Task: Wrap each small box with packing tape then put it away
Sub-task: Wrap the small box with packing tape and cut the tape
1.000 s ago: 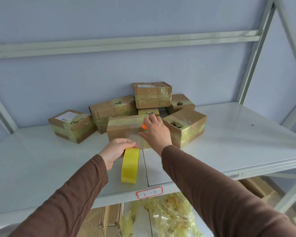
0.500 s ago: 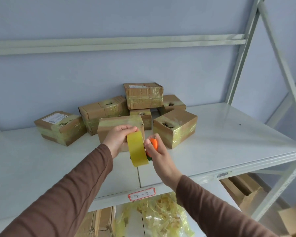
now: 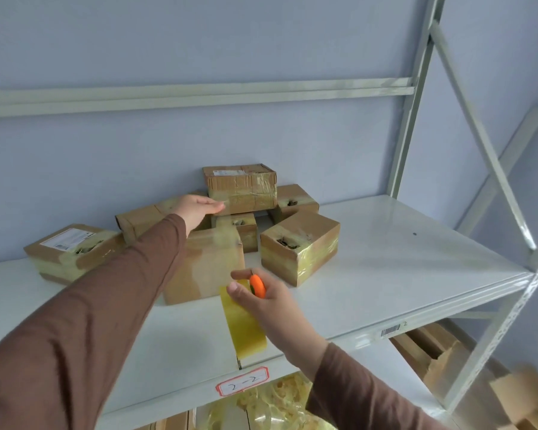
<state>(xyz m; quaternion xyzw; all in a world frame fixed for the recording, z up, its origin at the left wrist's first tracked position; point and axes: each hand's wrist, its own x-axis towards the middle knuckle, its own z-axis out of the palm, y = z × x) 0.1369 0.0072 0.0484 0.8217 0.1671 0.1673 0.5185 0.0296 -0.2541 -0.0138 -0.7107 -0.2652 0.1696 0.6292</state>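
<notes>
A yellow tape roll (image 3: 242,324) stands on edge above the shelf's front, held by my right hand (image 3: 261,301), which also grips a small orange cutter (image 3: 257,285). Just behind it sits a taped cardboard box (image 3: 205,265) on the white shelf (image 3: 401,274). My left hand (image 3: 198,207) reaches over that box, its straight fingers touching the lower left corner of the top box (image 3: 241,187) in the pile at the back.
Several other taped boxes lie around: one at the left (image 3: 70,251), one at the right (image 3: 300,246), more behind. A metal upright and diagonal brace (image 3: 479,135) stand at the right. Below the shelf are tape scraps (image 3: 274,408) and cartons (image 3: 423,352).
My left hand let go of the tape roll and reached back to the stacked box. My right hand took over the roll, still holding the cutter.
</notes>
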